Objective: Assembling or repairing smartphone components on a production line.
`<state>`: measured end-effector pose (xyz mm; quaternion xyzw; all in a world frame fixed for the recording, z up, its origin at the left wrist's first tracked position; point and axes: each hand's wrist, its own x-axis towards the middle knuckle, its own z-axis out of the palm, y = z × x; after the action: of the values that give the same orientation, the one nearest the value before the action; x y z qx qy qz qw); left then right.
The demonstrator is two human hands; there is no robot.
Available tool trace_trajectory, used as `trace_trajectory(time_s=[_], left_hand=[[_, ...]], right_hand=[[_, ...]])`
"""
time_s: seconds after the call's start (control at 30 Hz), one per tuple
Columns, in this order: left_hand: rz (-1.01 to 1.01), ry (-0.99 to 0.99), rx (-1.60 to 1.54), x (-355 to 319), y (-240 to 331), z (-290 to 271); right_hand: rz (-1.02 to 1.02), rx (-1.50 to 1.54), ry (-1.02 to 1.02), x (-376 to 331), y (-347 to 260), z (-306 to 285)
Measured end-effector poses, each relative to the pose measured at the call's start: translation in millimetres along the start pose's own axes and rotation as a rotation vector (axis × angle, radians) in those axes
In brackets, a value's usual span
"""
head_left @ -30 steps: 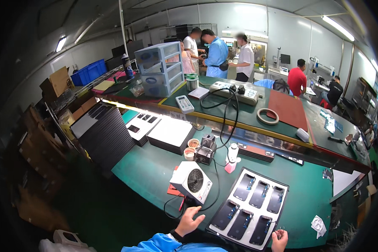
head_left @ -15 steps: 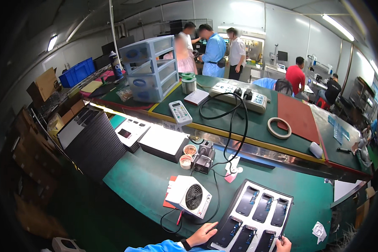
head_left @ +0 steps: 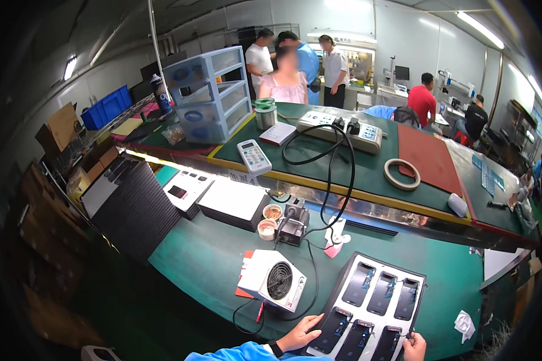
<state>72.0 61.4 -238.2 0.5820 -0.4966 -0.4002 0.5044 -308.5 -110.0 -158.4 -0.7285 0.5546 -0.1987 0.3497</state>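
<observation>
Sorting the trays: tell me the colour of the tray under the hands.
Black tray, its slots holding dark phone parts; the head view shows it clearly.

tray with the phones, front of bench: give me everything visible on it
The tray is a pale, rectangular sheet with dark edges, lying flat and skewed on the green bench. Six dark phone bodies sit in two rows of three pockets. The left hand rests on its near left corner; the right hand touches its near edge. A white fan unit stands to its left.

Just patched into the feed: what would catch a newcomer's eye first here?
Probably the black tray of phone frames at the near edge of the green bench, with the left hand at its corner and the right hand at its lower edge. Left of it sits a white fan box; behind, a black cable loops to a power strip.
</observation>
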Motion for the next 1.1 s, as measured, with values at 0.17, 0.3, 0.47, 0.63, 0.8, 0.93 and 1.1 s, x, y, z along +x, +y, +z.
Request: trace_trajectory(time_s=[0.17, 0.3, 0.47, 0.63, 0.8, 0.93, 1.1], left_hand=[[0.008, -0.018, -0.024, 3.7, -5.5, 2.3], [0.046, 0.011, -0.078, 7.0, 0.6, 5.8], [0.074, -0.002, 0.004, 4.0, 9.1, -1.5], [0.076, 0.011, 0.011, 1.8, 6.8, -2.2], [0.078, 0.021, -0.022, 2.2, 8.9, -0.3], [0.062, 0.001, -0.015, 2.6, 9.9, -1.6], [0.085, 0.035, -0.001, 2.2, 7.9, -1.2]], right_hand=[[-0.069, -0.083, 0.032, 3.3, 4.1, 0.1], [0.074, 0.005, 0.072, 10.0, 22.2, 7.7], [0.084, 0.055, 0.086, 9.0, -28.7, 5.6], [-0.003, -0.315, 0.086, 10.3, -25.8, 10.2], [0.061, -0.309, 0.019, 10.2, -43.6, 1.2], [0.059, -0.282, 0.004, 9.0, -42.8, -2.1], [0.008, -0.348, -0.024, 12.1, -46.0, -5.0]])
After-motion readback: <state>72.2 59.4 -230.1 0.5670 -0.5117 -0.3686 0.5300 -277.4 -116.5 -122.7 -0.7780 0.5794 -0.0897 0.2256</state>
